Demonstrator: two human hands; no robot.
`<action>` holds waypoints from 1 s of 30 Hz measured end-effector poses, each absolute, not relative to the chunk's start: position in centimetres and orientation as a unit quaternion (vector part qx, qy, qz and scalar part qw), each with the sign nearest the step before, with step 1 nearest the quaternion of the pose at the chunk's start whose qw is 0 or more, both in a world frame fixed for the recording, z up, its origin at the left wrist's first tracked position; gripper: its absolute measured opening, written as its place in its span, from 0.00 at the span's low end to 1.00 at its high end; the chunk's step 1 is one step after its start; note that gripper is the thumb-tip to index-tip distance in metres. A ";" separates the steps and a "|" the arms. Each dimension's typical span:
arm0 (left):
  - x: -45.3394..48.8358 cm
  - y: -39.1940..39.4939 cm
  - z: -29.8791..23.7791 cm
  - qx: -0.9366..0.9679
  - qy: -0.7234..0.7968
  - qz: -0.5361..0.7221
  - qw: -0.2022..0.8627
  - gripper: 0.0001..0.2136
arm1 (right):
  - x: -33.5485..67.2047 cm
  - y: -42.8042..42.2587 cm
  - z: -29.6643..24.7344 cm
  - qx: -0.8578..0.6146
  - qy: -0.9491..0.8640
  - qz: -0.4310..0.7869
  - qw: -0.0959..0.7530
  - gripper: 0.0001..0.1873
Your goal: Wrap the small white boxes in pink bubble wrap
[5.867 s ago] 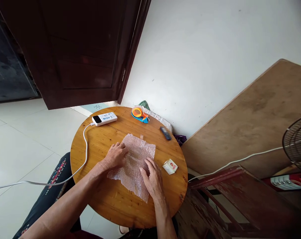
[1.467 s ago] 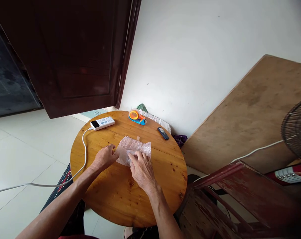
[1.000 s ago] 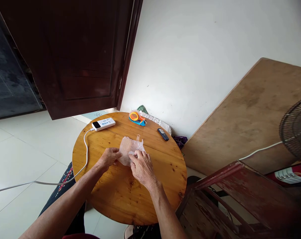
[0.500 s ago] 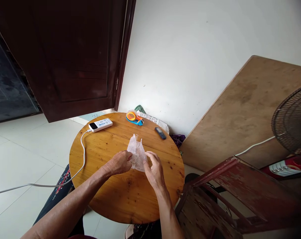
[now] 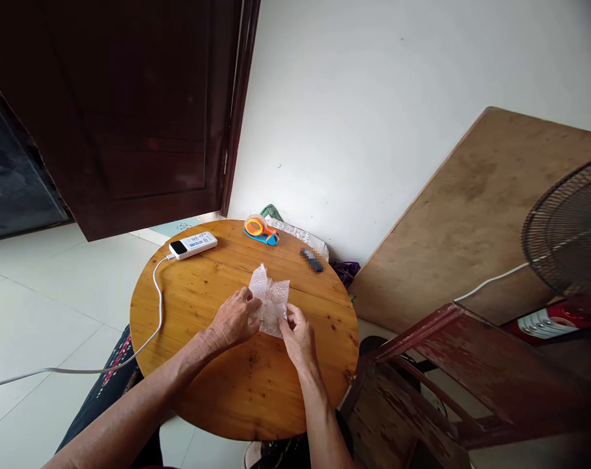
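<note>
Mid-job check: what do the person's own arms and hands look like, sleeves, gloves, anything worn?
The left forearm and right forearm are bare, with no sleeve in view. The left hand and right hand are ungloved; I can make out no watch, ring or markings. Below, dark trousers with red and white patterning show.

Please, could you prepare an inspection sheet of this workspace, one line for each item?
Surface: round wooden table, knots visible.
Things in hand: bubble wrap, folded; contents, if any, cannot be seen.
Clutter: white device with dark display; tape dispenser; dark object, pixelated.
Hands: left hand on the wrap's left side, grip unclear; right hand pinches its right edge.
Cables: white cable plugged into the device, trailing off the table's left side; second cable before the board.
Surroundings: door, wall, brown board, fan.
</note>
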State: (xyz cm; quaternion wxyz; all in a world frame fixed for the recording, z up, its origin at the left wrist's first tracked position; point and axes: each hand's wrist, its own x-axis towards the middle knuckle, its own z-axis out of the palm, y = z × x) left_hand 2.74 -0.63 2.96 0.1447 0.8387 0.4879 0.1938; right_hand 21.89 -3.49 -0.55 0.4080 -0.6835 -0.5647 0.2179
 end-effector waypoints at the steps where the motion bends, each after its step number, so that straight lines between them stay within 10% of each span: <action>1: 2.8 -0.6 3.0 0.838 0.489 0.192 0.148 0.12 | 21.7 -3.5 -0.5 -0.665 -0.563 0.231 0.433 0.21; 12: 3.2 -0.4 3.0 0.834 0.492 0.186 0.167 0.10 | 17.1 -2.2 0.6 -0.601 -0.522 0.321 0.513 0.19; 30: 3.0 0.3 0.3 0.686 0.476 0.393 0.385 0.15 | 17.6 -3.1 3.3 -0.583 -0.714 0.237 0.306 0.35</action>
